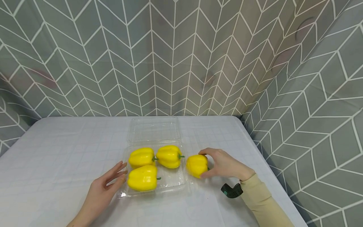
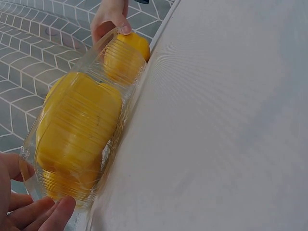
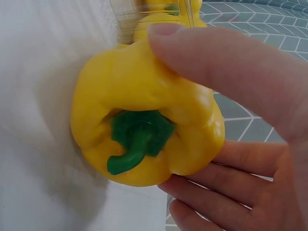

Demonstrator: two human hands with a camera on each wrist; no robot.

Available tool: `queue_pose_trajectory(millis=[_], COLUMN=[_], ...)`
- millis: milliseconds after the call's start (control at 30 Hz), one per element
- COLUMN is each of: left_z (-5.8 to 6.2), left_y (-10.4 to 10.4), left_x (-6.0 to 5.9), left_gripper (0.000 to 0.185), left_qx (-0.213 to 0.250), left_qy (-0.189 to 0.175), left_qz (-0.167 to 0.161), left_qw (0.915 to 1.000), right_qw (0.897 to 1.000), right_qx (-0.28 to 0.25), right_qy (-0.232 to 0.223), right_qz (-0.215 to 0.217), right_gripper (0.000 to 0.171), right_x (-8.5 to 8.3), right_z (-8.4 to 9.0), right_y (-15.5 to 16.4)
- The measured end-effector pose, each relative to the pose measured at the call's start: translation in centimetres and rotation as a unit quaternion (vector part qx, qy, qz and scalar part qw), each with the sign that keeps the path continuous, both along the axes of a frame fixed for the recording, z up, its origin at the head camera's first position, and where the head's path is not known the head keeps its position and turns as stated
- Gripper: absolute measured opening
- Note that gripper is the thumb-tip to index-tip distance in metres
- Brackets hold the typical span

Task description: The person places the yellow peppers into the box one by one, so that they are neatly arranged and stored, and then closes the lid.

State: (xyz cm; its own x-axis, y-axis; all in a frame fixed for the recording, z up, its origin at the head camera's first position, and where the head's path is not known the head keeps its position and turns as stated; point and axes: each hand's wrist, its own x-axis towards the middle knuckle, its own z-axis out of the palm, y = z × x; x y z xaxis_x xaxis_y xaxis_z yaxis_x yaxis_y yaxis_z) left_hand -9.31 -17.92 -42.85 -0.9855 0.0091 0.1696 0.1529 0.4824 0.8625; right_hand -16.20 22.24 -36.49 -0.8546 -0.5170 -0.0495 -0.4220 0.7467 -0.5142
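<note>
My right hand (image 1: 224, 164) grips a yellow bell pepper (image 1: 196, 166) just right of a clear plastic clamshell container (image 1: 173, 183). In the right wrist view, my thumb lies over the side of this pepper (image 3: 139, 86), fingers on the opposite side, with its green stem (image 3: 139, 139) facing the camera. Inside the container's base sit three more yellow bell peppers, one at the front left (image 1: 142, 178), one at the back left (image 1: 141, 157) and one at the back right (image 1: 169, 156). Relaxed fingers of my left hand (image 1: 103, 186) touch the container's left edge.
The container's hinged lid (image 1: 154, 130) lies folded back toward the table's far edge. A white cloth covers the table (image 1: 71, 145). Grey patterned curtains (image 1: 170, 63) hang behind and to the right. A black wrist device (image 1: 232, 191) sits by the right sleeve.
</note>
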Motion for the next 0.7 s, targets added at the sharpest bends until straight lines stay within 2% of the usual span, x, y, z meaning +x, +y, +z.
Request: queue_pose_trajectory(millis=[367, 700], left_z=[0.02, 0.01], left_y=[0.02, 0.02], left_x=[-0.05, 0.07], left_gripper=[0.055, 0.054], left_qx=[0.002, 0.002], left_qy=[-0.004, 0.015], left_qz=[-0.003, -0.006], left_qw=[1.0000, 0.9999], right_qw=[1.000, 0.999], right_qx=[0.009, 0.011], right_qy=[0.024, 0.036], right_qz=[0.013, 0.012], right_gripper=[0.069, 0.067], right_x=[-0.07, -0.09], right_z=[0.05, 0.15], right_y=[0.35, 0.48])
